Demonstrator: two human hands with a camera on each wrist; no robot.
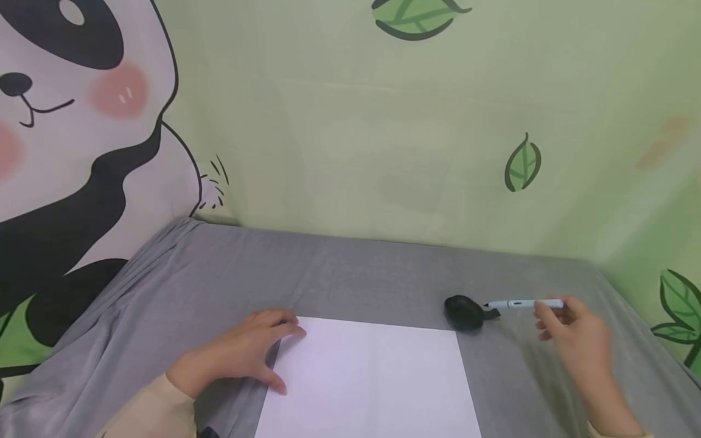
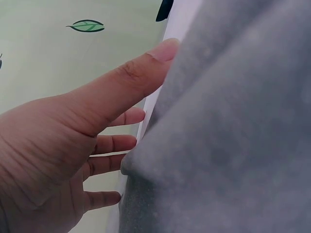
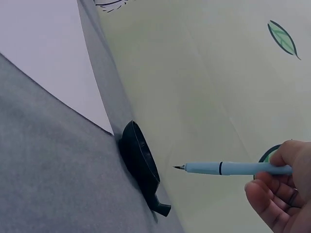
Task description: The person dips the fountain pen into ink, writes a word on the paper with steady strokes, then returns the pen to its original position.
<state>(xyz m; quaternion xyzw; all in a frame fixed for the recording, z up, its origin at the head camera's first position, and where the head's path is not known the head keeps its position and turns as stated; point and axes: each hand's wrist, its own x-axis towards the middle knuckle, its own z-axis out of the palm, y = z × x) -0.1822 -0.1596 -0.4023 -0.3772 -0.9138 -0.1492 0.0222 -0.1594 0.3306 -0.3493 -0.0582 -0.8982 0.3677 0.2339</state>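
A white sheet of paper (image 1: 372, 377) lies on the grey cloth. My left hand (image 1: 246, 350) rests at the sheet's left edge, thumb and fingers spread apart; in the left wrist view the thumb (image 2: 141, 77) reaches over the paper's edge. To the right, my right hand (image 1: 580, 340) pinches a light blue fountain pen (image 1: 523, 303) near its back end. The pen is held roughly level, its dark nib pointing left. Just left of the nib, a small black dish with a short stubby handle (image 3: 138, 155) sits beside the sheet's far right corner.
Grey cloth (image 1: 350, 267) covers the table, with folds along its left side. Behind it stands a pale green backdrop (image 1: 328, 152) printed with a panda (image 1: 137, 36) and leaves.
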